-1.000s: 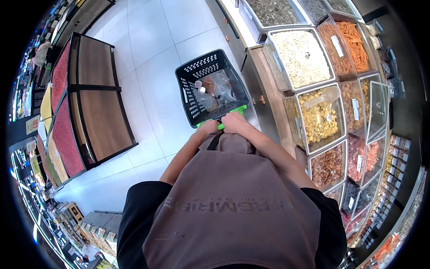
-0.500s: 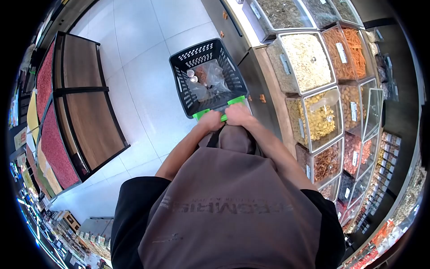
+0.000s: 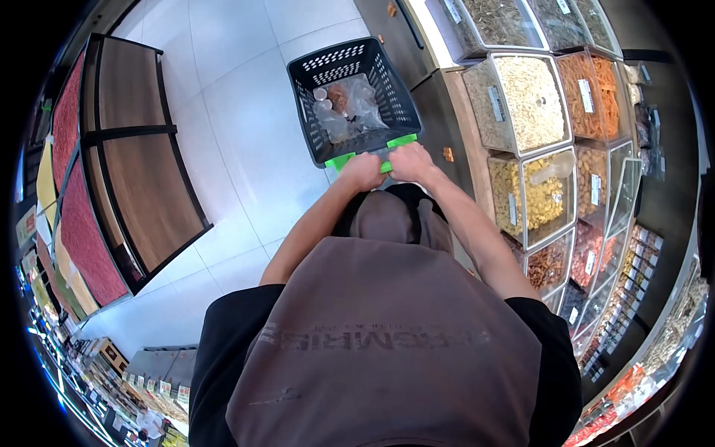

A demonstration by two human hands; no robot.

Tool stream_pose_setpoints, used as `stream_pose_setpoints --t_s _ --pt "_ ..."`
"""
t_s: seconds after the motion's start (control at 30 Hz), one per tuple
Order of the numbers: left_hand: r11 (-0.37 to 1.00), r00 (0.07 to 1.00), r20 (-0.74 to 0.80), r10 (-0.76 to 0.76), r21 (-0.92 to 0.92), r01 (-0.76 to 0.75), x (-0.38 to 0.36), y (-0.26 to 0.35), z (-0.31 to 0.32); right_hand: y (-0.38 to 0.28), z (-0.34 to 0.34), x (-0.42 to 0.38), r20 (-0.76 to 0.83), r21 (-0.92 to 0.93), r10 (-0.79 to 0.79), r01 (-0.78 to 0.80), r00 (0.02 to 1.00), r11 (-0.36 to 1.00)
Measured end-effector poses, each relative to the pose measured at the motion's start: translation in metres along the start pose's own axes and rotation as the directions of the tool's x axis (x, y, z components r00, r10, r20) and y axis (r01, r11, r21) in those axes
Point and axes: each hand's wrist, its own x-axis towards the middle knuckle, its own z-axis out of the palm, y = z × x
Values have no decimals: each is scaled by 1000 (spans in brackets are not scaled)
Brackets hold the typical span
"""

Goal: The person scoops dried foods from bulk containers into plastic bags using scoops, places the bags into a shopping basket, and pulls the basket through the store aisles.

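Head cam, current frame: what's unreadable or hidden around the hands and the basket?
- Middle of the green plastic handle: covered by the left hand and right hand.
- Contents of the clear plastic bags in the black perforated plastic basket: crumpled film, too small to tell.
- White bin labels: too small to read.
- Lower body and floor underfoot: blocked by the brown apron.

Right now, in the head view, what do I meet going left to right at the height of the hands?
Wooden display stand → white tiled floor → left hand → right hand, both on the green handle → clear bulk bins.
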Motion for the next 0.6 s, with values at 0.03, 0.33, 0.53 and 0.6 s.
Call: stream_pose_setpoints --t_s 0.03,0.33,0.53,0.6 --pt "1000 1000 -5 -2 5 2 2 -1 -1 1 0 1 23 4 14 -14 1000 1000" --pt "1000 1000 -4 -23 -6 23 4 2 5 -3 -7 -7 -45 13 70 -69 997 998" --pt "1000 1000 -2 15 -27 -15 -10 9 37 -9 16 -31 9 41 46 -46 999 998" --pt "999 999 6 34 -43 -34 -14 15 43 -12 26 -42 14 48 70 -70 997 996"
